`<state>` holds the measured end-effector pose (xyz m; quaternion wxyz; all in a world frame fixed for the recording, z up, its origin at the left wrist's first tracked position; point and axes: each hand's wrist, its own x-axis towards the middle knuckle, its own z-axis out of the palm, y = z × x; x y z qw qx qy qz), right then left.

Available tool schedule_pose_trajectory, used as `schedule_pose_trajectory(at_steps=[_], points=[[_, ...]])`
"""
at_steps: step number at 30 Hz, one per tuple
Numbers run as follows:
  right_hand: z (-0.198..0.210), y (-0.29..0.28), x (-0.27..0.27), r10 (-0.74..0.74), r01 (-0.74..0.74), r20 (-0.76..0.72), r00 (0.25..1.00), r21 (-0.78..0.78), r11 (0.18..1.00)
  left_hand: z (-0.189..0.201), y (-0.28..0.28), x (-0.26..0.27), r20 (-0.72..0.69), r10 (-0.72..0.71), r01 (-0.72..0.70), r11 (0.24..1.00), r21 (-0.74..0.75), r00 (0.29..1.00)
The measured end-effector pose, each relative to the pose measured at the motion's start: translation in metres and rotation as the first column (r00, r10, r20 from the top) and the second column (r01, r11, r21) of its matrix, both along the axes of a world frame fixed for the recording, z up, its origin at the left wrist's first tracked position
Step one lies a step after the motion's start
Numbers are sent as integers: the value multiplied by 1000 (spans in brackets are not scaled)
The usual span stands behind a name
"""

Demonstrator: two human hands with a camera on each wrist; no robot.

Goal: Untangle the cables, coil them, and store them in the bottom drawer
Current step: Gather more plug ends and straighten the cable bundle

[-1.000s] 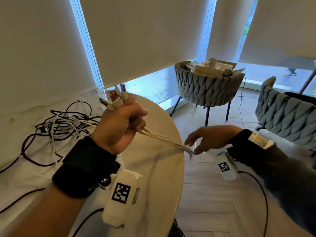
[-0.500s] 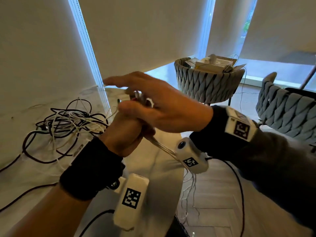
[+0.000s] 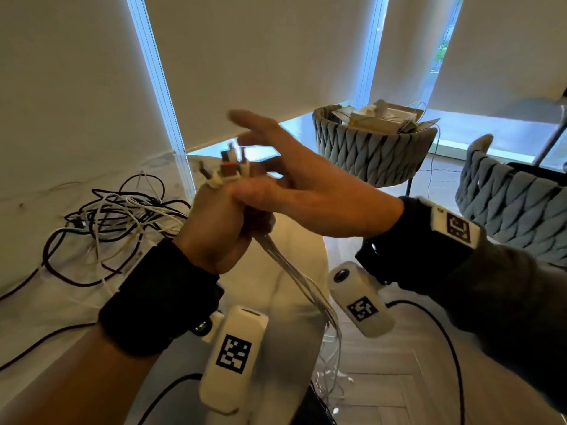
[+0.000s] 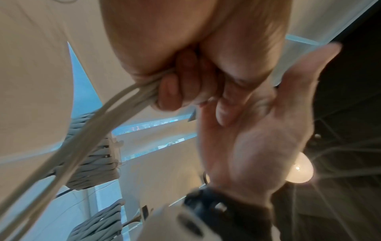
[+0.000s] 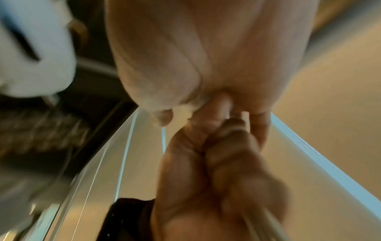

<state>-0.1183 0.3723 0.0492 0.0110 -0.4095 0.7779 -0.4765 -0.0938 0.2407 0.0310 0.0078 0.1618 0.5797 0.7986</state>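
My left hand [image 3: 221, 222] is raised over the table in a fist round a bundle of white cables [image 3: 288, 271]. Their plugs [image 3: 228, 173] stick up out of the fist. Below it the strands slope down to the right and hang over the table edge. My right hand [image 3: 291, 179] lies across the top of the left fist, thumb against it and fingers stretched out flat. In the left wrist view the left fingers [image 4: 185, 73] curl round the cables [image 4: 92, 130], with the flat right palm [image 4: 257, 138] beside them. A tangle of black and white cables [image 3: 116, 222] lies on the table at the left. No drawer is in view.
The round pale table [image 3: 291, 348] ends at the right, above a wood floor. Two woven grey chairs stand beyond it, one [image 3: 374, 148] loaded with boxes and wires, the other [image 3: 515, 207] at the far right. Drawn blinds cover the windows behind.
A second ago my right hand was low at the table edge on the hanging strands. It has come up and now lies across the left fist. The left hand rose slightly.
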Motion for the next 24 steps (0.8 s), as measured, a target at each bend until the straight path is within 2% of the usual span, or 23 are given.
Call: schedule_pose_trajectory(at_steps=[1,2,3,4,5,6,8,10,11,13,15,16,18,20,21,22,23,24], points=[[-5,6,0,-47,46,25,999,41,998,3,-3,-2,-17,-5,6,999,31,1000],[-10,13,-1,-75,69,26,997,172,983,4,-6,-5,-40,-7,10,998,57,999],[-16,19,-2,-62,46,35,997,359,932,5,-10,-8,-59,-11,16,996,86,998],[-23,24,-1,-13,-30,78,997,529,848,5,-14,-11,-73,-38,46,993,108,997],[-31,30,-2,34,-131,164,986,628,767,6,-16,-12,-84,-71,81,989,121,994],[-36,36,-4,34,-200,261,965,646,737,6,-17,-13,-97,-100,112,985,133,990],[-40,50,-13,-98,-164,342,935,660,734,5,-17,-13,-121,-145,162,976,147,982],[-38,65,-25,-226,-35,253,941,734,678,5,-18,-14,-131,-147,166,976,143,980],[-36,69,-28,-235,-15,225,946,751,660,6,-19,-14,-140,-140,160,977,140,980],[-34,70,-26,-199,-76,308,930,692,718,7,-20,-15,-158,-127,153,975,163,979],[-34,53,-12,-70,-157,353,933,575,803,7,-19,-15,-170,-118,149,971,185,978],[-35,42,-5,-9,-182,326,945,547,817,6,-17,-14,-165,-124,154,970,187,978],[-38,25,1,30,-163,222,975,609,776,3,-11,-11,-139,-133,153,977,145,981],[-38,21,-8,-31,-32,68,997,759,650,2,-9,-10,-129,-133,140,989,43,983],[-37,23,-17,-107,105,-50,993,792,601,2,-9,-10,-132,-116,117,993,-1,984],[-36,25,-25,-183,283,-217,959,760,585,3,-11,-11,-137,-87,86,996,-11,987],[-35,28,-34,-262,481,-411,873,637,603,4,-13,-13,-132,-51,53,999,11,990],[-35,31,-42,-339,628,-572,747,440,642,6,-16,-15,-109,-23,29,998,61,994]])
